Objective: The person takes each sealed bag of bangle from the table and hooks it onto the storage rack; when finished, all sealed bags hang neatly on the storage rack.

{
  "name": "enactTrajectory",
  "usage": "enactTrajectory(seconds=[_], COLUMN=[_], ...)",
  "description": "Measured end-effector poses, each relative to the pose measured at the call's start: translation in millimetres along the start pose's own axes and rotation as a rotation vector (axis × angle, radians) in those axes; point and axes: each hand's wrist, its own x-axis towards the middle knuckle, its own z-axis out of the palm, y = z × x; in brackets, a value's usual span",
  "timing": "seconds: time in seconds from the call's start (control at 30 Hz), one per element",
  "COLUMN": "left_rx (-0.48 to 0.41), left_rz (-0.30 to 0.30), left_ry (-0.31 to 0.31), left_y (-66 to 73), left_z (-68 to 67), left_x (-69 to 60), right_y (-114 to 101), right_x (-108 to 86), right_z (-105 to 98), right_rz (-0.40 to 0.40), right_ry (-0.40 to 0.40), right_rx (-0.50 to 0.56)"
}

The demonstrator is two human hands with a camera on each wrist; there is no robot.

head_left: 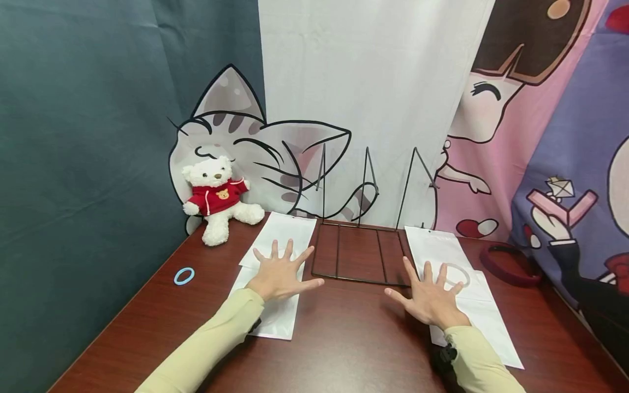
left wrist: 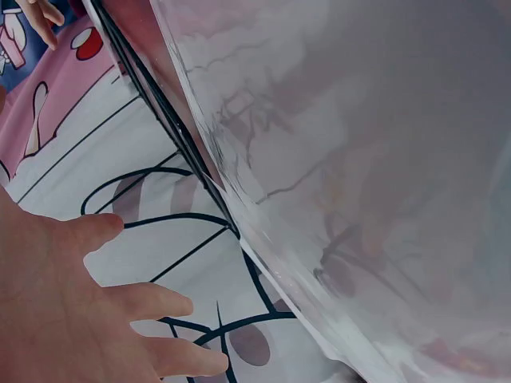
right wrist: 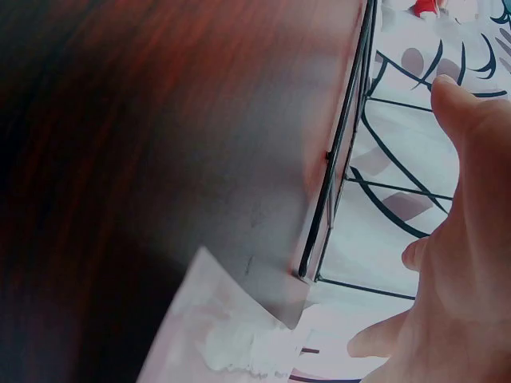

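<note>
My left hand [head_left: 279, 273] is held with fingers spread over two overlapping white flat packets, a rear one [head_left: 290, 226] and a front one [head_left: 280, 322]. Over on the other side, my right hand [head_left: 432, 300] also has its fingers apart, above a second pair, rear [head_left: 427, 245] and front [head_left: 491, 327]. Neither hand holds anything. Between them at the back stands a black wire rack [head_left: 337, 277] with upright pointed dividers. The left wrist view has a glossy packet [left wrist: 383, 199] beside the hand; the right wrist view catches a packet's corner [right wrist: 215, 319].
A white teddy bear [head_left: 218, 199] in a red hoodie sits at the back left. A light blue ring [head_left: 176, 279] lies near the left edge. A pale ring [head_left: 468, 277] rests by my right fingers, and a dark red band [head_left: 516, 280] is farther right. A printed curtain [head_left: 373, 71] hangs behind the table.
</note>
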Motion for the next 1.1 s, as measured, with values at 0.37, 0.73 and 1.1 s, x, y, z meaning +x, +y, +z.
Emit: enactTrajectory(seconds=[0.37, 0.73, 1.1], left_rx=[-0.08, -0.325, -0.486], left_rz=[0.029, 0.21, 0.196], left_ry=[-0.016, -0.055, -0.135], left_y=[1.9, 1.8, 9.8], left_z=[-0.9, 0.7, 8.1], left_x=[5.4, 20.1, 47.1], right_y=[31.8, 120.3, 143.0], right_x=[15.2, 40.5, 54.6], right_z=[-15.7, -35.5, -28.7], right_rz=[-0.01, -0.07, 0.044], right_ry=[0.048, 0.071, 0.012], right_rx=[0.05, 0.184, 0.217])
